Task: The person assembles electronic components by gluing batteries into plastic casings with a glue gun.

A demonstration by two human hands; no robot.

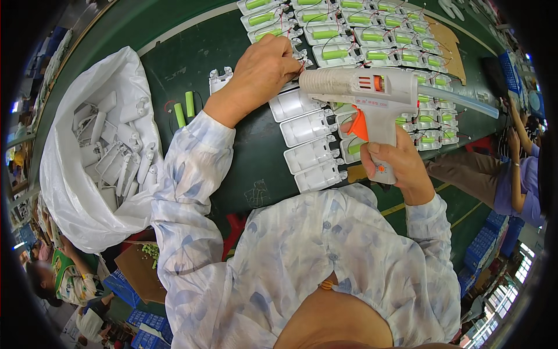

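Observation:
My right hand (404, 166) is wrapped round the handle of a white hot glue gun (372, 116) with an orange trigger. A translucent glue stick (465, 102) sticks out of its back end, and its nozzle points left toward my left hand. My left hand (258, 72) is closed in a pinch over the upper end of a column of white plastic shells; what its fingertips hold is hidden. Just below the nozzle lies a bare white shell (292, 104), with more such shells under it. Green cylindrical batteries (334, 54) with thin wires lie in the shells beyond.
At left stands a white plastic sack (58, 168) full of loose white casing parts (125, 154). Two loose green batteries (189, 103) lie on the dark green table (250, 151) beside my left forearm. A cardboard box (139, 273) is below the sack. Another person (517, 180) sits at right.

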